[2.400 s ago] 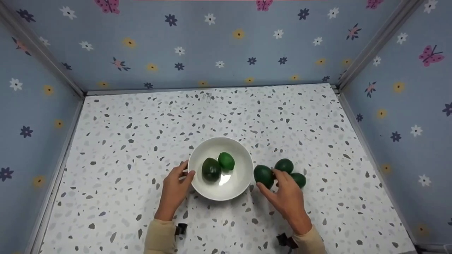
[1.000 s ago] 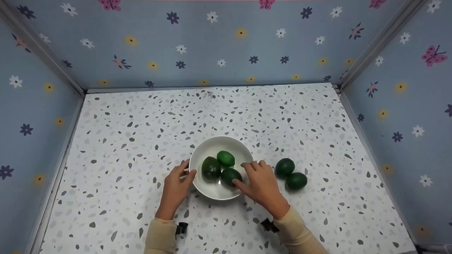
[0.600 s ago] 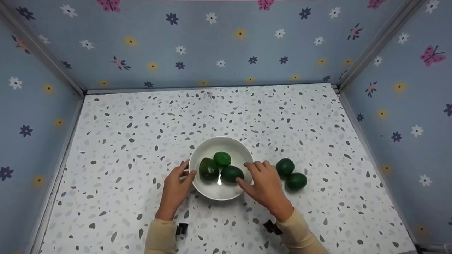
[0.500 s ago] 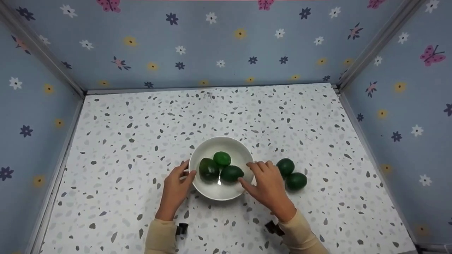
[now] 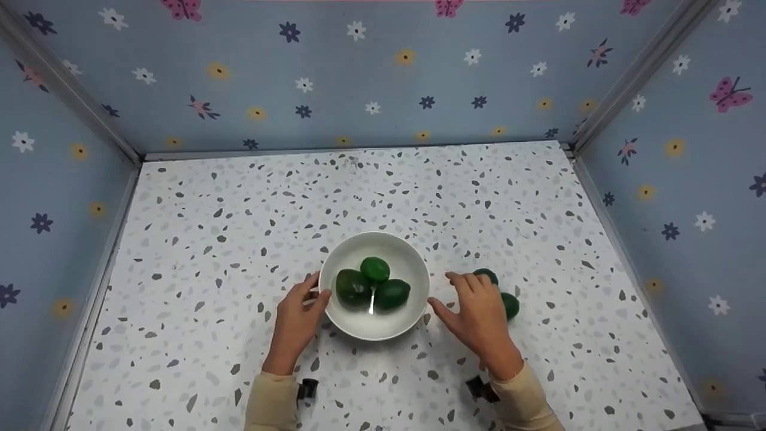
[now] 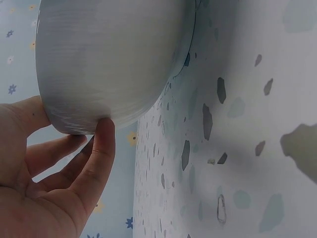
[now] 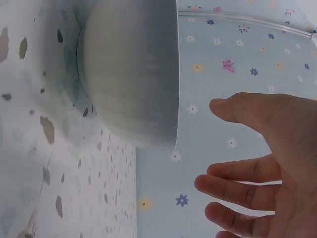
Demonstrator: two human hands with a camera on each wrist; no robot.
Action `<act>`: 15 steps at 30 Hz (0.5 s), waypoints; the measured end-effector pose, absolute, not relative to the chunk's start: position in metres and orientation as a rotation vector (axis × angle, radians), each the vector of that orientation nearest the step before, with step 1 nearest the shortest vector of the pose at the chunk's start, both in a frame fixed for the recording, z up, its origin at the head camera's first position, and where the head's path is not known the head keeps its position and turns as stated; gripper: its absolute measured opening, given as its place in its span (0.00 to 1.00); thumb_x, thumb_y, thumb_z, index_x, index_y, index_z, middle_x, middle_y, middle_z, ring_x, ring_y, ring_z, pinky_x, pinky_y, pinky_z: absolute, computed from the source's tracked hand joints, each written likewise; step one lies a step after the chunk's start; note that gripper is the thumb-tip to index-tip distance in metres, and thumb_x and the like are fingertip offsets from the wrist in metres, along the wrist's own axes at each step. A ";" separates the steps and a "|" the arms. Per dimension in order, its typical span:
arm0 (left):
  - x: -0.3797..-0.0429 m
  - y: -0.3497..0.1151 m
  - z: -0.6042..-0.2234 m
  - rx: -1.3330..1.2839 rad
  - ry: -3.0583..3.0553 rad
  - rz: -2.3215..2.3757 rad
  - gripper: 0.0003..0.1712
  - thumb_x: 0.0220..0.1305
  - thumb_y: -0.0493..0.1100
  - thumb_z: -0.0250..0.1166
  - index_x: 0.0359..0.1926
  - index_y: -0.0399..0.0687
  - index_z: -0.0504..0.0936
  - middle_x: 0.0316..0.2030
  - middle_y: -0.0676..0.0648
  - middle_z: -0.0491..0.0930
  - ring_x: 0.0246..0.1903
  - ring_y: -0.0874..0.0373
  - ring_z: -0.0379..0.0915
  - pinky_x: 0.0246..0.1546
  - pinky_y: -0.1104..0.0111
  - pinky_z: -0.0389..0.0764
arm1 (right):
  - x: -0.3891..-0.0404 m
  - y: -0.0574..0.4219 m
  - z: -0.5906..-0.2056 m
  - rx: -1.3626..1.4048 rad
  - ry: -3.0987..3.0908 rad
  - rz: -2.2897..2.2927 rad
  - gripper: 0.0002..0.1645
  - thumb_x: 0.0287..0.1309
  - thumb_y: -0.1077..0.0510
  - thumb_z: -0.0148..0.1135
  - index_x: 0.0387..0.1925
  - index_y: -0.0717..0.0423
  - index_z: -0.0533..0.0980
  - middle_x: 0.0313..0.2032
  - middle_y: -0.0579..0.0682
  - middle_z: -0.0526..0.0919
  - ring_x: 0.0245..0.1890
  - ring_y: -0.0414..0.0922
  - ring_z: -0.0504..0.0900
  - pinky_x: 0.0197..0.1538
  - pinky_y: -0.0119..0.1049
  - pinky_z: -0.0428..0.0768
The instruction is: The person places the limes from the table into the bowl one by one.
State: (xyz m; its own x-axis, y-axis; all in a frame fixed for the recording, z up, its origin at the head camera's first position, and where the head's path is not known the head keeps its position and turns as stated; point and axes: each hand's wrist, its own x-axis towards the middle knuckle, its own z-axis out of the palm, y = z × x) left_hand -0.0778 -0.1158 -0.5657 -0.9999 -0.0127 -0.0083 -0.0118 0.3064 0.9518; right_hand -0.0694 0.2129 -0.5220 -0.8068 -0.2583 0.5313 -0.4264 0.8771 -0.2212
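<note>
A white bowl stands on the speckled table, holding three green fruits: a large dark avocado-like one, a smaller bright lime-like one and a dark green oval one with a pointed end. My left hand holds the bowl's left side, thumb at the rim and fingertips against the outer wall. Right of the bowl, apart from it, hovers my right hand, empty, fingers loosely bent and spread from the thumb. Two more dark green fruits lie partly hidden behind this hand.
The white speckled tabletop extends around the bowl. Blue flowered panels enclose it at the back and both sides, with grey strips along the corners. Black wrist cameras sit at both sleeves.
My right hand carried a dark green oval fruit from the table into the bowl, let go and moved back right. The fruits in the bowl shifted slightly left. My left hand stayed at the bowl.
</note>
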 end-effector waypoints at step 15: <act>-0.078 -0.115 -0.565 0.028 -2.530 -1.865 0.31 0.70 0.46 0.66 0.69 0.38 0.72 0.58 0.39 0.76 0.52 0.49 0.78 0.52 0.65 0.82 | -0.068 0.256 -0.537 0.243 -2.598 0.435 0.35 0.45 0.45 0.81 0.49 0.65 0.81 0.41 0.63 0.83 0.37 0.62 0.78 0.35 0.58 0.78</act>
State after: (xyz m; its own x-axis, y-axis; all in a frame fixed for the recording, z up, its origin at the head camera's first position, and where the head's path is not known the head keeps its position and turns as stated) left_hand -0.0776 -0.1152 -0.5649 -0.9998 -0.0137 -0.0119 -0.0154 0.2956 0.9552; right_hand -0.0679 0.2555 -0.5365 -0.8634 -0.0912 0.4963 -0.2479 0.9333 -0.2598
